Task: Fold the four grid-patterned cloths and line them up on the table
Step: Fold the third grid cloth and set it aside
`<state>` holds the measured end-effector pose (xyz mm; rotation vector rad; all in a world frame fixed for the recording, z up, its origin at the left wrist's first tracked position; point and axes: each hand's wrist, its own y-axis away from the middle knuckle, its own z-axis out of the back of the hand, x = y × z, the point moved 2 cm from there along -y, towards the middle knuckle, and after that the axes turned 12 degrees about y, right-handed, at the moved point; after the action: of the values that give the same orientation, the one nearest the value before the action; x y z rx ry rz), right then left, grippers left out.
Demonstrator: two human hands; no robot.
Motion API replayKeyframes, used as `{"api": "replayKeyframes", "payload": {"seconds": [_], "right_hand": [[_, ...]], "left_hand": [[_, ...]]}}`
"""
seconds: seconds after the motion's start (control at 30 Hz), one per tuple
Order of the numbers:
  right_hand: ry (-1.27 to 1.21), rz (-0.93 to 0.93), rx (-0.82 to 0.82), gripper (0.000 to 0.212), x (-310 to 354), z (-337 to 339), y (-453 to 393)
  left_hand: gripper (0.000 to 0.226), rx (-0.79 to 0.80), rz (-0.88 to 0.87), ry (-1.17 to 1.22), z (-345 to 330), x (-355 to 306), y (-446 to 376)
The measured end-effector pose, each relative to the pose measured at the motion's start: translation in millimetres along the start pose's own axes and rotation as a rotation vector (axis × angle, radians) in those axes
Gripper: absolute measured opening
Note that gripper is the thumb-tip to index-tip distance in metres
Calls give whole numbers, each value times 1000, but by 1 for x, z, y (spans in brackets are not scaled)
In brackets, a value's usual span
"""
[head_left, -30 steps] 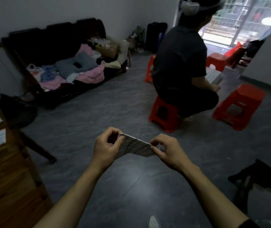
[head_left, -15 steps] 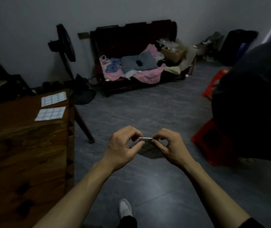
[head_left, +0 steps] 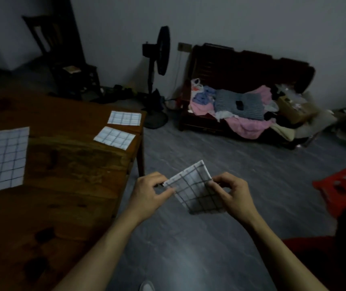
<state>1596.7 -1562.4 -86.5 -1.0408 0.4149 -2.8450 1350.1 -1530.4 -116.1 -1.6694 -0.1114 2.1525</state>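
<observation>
Folded grid cloth (head_left: 195, 189) held over the grey floor (head_left: 199, 248), beside the wooden table (head_left: 67, 164).
Left hand (head_left: 150, 193) and right hand (head_left: 232, 194) pinch its edges — two folded cloths (head_left: 119, 128) and an unfolded cloth (head_left: 1, 159) lie on the table; fan (head_left: 159, 66), cluttered sofa (head_left: 245, 97) behind.

we have one view only, a wide-angle camera worn on the head, looking forward and down past both forearms. it sits close to the left hand (head_left: 150, 193) and right hand (head_left: 232, 193), which meet just below frame centre. the wooden table (head_left: 63, 164) fills the frame from 7 to 10 o'clock, near the lens. the grey floor (head_left: 220, 164) runs out towards 1 o'clock, where the bench (head_left: 241, 68) stands far off against the back wall. the standing fan (head_left: 159, 66) is at 12 o'clock. straight edges bow near the frame borders.
</observation>
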Motion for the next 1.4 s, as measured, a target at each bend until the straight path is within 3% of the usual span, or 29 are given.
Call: {"api": "replayKeyframes", "payload": {"seconds": [0.13, 0.33, 0.67, 0.77, 1.03, 1.3, 1.4], "right_hand": [[-142, -30, 81, 11, 12, -44, -45], [-234, -1, 274, 10, 17, -101, -107], [-484, 67, 402, 19, 28, -153, -228], [-517, 130, 485, 17, 35, -170, -254], [-330, 270, 769, 26, 50, -239, -271], [-127, 314, 818, 26, 75, -312, -297], [-14, 301, 899, 15, 87, -336, -307]], "left_hand": [[4, -196, 192, 173, 30, 17, -15], [6, -427, 370, 271, 61, 44, -40], [23, -619, 592, 213, 67, 74, -94], [10, -736, 606, 86, 79, 74, -101], [5, -911, 733, -29, 110, 96, -79], [11, -974, 786, 2, 153, 152, -75], [11, -1010, 838, 21, 174, 174, -76]]}}
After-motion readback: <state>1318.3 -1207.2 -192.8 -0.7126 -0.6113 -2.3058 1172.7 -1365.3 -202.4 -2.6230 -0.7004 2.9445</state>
